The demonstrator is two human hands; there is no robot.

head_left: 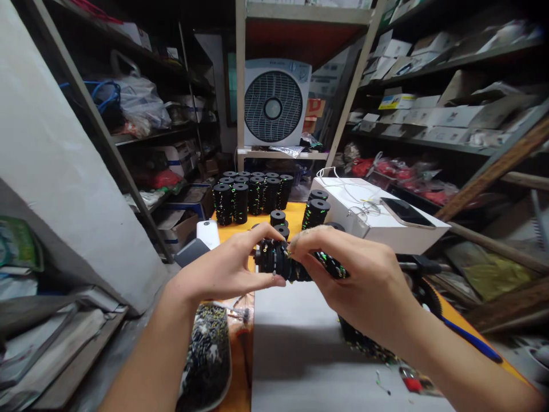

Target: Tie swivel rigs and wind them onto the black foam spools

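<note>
My left hand [225, 266] is wrapped round the left end of a black spool [273, 258], thumb below and fingers above. The spool lies on its side above a white sheet [291, 343] and has small green, yellow and pale bits along its windings. At its middle, my right hand [364, 272] pinches with thumb and forefinger against the windings. Whatever sits between those fingertips is too small to make out. The spool's right part is partly hidden behind the right hand. More dark strands with green and yellow bits [364, 340] lie under my right forearm.
Several similar upright spools [240, 203] stand on the orange table [300, 212]. A white box [403, 234] bearing a phone [407, 212] and glasses [364, 210] is at right. A tray [230, 366] of small dark pieces sits front left; a box fan [274, 106] stands behind.
</note>
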